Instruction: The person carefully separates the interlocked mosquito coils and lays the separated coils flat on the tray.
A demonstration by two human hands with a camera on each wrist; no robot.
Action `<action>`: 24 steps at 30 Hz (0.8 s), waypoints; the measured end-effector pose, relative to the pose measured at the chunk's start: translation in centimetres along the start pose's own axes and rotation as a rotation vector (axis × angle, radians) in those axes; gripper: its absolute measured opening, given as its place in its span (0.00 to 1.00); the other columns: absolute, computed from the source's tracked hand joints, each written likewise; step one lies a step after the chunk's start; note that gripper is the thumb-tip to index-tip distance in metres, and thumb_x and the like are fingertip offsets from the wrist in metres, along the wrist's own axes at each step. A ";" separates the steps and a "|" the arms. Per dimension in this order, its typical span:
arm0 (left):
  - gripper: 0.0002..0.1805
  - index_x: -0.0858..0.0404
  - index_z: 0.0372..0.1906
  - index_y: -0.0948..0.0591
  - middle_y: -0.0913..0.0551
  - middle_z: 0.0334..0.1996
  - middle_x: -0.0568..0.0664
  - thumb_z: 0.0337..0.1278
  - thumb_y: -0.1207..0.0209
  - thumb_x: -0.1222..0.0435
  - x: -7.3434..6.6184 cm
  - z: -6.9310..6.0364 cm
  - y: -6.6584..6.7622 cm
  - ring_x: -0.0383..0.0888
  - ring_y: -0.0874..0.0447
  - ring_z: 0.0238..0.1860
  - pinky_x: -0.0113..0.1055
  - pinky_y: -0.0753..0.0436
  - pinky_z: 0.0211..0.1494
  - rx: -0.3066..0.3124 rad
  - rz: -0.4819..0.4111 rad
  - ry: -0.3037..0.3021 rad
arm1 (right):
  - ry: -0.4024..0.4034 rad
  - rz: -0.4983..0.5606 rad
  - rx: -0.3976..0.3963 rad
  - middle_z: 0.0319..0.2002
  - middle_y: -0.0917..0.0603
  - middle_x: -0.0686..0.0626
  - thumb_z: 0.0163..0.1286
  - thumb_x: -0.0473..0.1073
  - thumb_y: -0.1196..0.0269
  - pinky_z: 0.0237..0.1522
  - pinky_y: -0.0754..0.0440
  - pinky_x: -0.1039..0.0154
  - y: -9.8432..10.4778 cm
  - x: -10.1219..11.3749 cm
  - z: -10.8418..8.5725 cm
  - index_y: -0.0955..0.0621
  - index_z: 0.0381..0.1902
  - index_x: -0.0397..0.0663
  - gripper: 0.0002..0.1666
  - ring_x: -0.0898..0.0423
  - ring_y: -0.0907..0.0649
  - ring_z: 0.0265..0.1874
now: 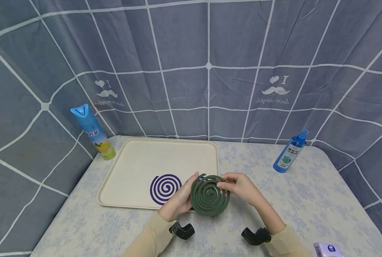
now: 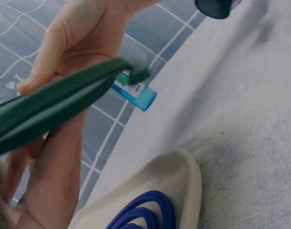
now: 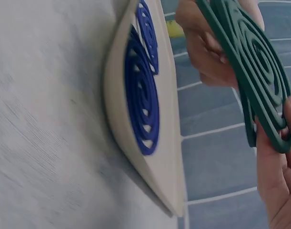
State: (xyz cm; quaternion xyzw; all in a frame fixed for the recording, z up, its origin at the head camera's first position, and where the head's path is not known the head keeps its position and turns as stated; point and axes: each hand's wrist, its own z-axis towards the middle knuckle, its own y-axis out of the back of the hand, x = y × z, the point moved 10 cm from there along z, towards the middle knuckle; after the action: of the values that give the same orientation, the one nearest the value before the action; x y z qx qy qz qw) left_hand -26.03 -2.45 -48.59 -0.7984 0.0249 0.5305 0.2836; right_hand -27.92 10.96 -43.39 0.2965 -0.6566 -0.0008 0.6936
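Observation:
A pair of green mosquito coils (image 1: 210, 198), seemingly stacked or interlocked, is held above the tray's front right edge. My left hand (image 1: 180, 200) grips their left side, with the thumb along the rim. At the upper right edge, my right hand (image 1: 239, 185) pinches them between thumb and fingers. The right wrist view shows the green coils (image 3: 259, 62) edge-on, with two layers slightly apart at one end. On the cream tray (image 1: 168, 153) lies a blue mosquito coil (image 1: 165, 187). A second blue coil (image 3: 147, 36) shows in the right wrist view, mostly hidden by my hands in the head view.
A blue and yellow spray can (image 1: 94, 132) stands beyond the tray's left side. At the back right stands a blue spray bottle (image 1: 290, 151). A purple packet (image 1: 328, 250) lies at the front right edge. Grey-blue curtain (image 1: 191, 89) surrounds the table.

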 end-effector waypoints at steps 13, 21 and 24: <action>0.27 0.50 0.36 0.19 0.12 0.32 0.36 0.74 0.62 0.40 -0.8 0.0 1.3 0.30 0.13 0.36 0.24 0.15 0.43 -0.088 -0.130 -0.083 | -0.107 0.231 -0.054 0.33 0.11 0.48 0.66 0.41 0.33 0.40 0.12 0.58 -1.2 -2.1 -0.6 0.19 0.45 0.28 0.19 0.63 0.14 0.30; 0.23 0.51 0.39 0.21 0.14 0.35 0.38 0.78 0.66 0.49 -0.8 0.2 1.1 0.32 0.14 0.37 0.26 0.15 0.45 -0.090 -0.206 -0.111 | -0.128 0.211 -0.075 0.32 0.11 0.49 0.67 0.43 0.34 0.37 0.13 0.64 -1.0 -2.4 -0.5 0.18 0.44 0.30 0.18 0.62 0.15 0.30; 0.23 0.51 0.40 0.21 0.14 0.36 0.38 0.78 0.67 0.50 -0.8 0.3 1.1 0.32 0.14 0.39 0.26 0.16 0.46 -0.095 -0.221 -0.126 | -0.139 0.190 -0.089 0.29 0.12 0.51 0.68 0.44 0.35 0.38 0.13 0.62 -0.9 -2.6 -0.4 0.18 0.43 0.31 0.17 0.61 0.15 0.30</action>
State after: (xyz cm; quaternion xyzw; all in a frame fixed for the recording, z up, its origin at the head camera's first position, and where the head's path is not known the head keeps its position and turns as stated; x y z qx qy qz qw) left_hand -27.00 -3.42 -48.48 -0.7739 -0.1062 0.5457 0.3033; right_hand -27.55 11.39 -46.14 0.2011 -0.7273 0.0150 0.6561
